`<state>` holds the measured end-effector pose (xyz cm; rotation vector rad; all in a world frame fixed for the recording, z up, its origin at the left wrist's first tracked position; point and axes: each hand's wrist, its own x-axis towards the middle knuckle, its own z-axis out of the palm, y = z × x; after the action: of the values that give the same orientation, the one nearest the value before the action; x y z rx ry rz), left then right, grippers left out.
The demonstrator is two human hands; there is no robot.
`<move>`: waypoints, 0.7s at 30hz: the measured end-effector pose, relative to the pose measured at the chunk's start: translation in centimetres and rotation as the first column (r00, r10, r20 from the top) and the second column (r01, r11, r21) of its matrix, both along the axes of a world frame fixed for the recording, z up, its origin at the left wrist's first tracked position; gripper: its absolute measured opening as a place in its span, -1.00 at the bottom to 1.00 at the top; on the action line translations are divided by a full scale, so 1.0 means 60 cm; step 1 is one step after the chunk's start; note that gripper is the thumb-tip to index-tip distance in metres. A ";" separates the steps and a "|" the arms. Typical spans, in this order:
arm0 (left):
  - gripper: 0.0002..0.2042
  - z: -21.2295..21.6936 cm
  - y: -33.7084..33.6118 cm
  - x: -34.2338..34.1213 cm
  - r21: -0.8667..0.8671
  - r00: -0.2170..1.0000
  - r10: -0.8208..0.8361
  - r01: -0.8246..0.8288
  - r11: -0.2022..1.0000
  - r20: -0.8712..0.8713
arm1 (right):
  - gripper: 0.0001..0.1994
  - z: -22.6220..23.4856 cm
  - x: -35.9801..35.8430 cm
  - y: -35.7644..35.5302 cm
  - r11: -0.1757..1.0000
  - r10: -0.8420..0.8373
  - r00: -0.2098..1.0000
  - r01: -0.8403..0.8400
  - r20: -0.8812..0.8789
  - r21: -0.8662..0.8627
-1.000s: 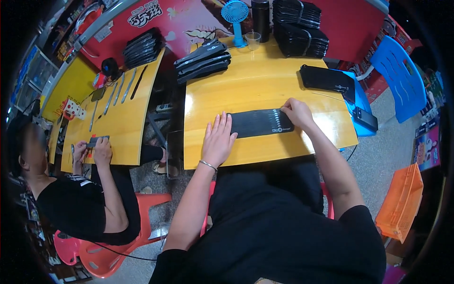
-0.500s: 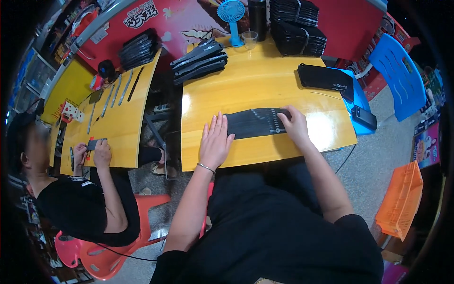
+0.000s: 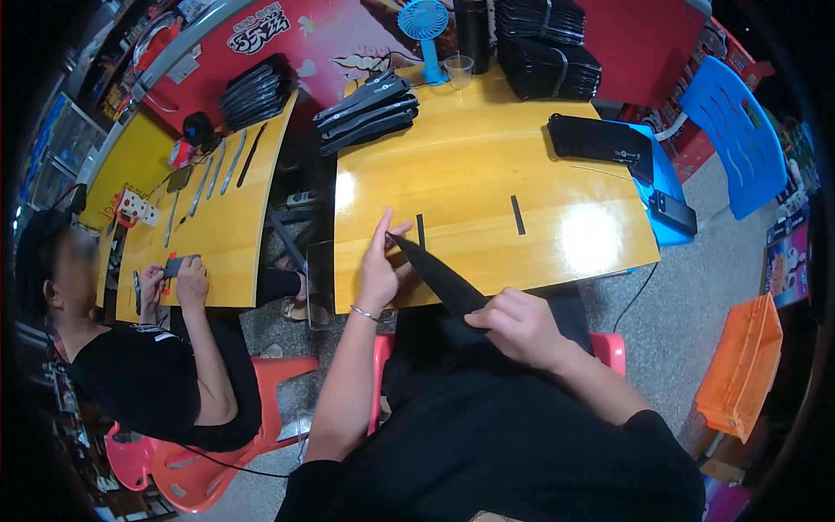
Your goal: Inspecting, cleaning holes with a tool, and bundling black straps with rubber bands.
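Observation:
A flat black fabric band (image 3: pixel 442 277) is raised off the yellow table's near edge and slants from upper left to lower right. Its far tip sits between the thumb and fingers of my left hand (image 3: pixel 379 265), whose other fingers stay fairly straight. The lower end is pinched by my right hand (image 3: pixel 520 326), close in front of my body. Two short, narrow black strips, the left strip (image 3: pixel 421 230) and the right strip (image 3: pixel 518 215), lie apart on the table (image 3: pixel 470 174) beyond my hands.
Stacked black bands (image 3: pixel 365 113), a blue fan (image 3: pixel 424 35), a clear cup (image 3: pixel 459 70) and bundled black packs (image 3: pixel 550 56) line the back. A black pouch (image 3: pixel 596 139) lies at right. Left, a co-worker (image 3: pixel 148 374) handles a small dark piece at another table (image 3: pixel 230 230).
The band has been lifted off the table and drawn toward me, turning aslant. My right hand moved down and left with it. The two black strips now show where it lay.

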<state>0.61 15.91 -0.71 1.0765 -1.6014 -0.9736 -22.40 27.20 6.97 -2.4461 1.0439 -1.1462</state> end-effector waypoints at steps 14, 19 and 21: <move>-0.82 0.046 0.089 -0.067 0.177 0.935 -0.027 0.095 0.980 -0.352 | -0.89 0.068 -0.091 -0.011 0.831 -0.536 0.810 0.455 0.239 0.320; -0.69 0.044 0.045 -0.093 0.347 0.935 0.116 0.008 0.938 -0.335 | -0.87 0.032 -0.104 -0.079 0.780 -0.604 0.755 0.491 0.257 0.388; -0.68 0.035 0.021 -0.100 0.268 0.952 0.090 -0.009 0.963 -0.292 | -0.86 0.006 -0.112 -0.109 0.765 -0.626 0.731 0.510 0.270 0.394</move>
<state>-5.42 17.14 1.40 1.0791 -1.2133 -1.2774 -29.11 20.66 7.31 -1.5892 1.7523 -1.4384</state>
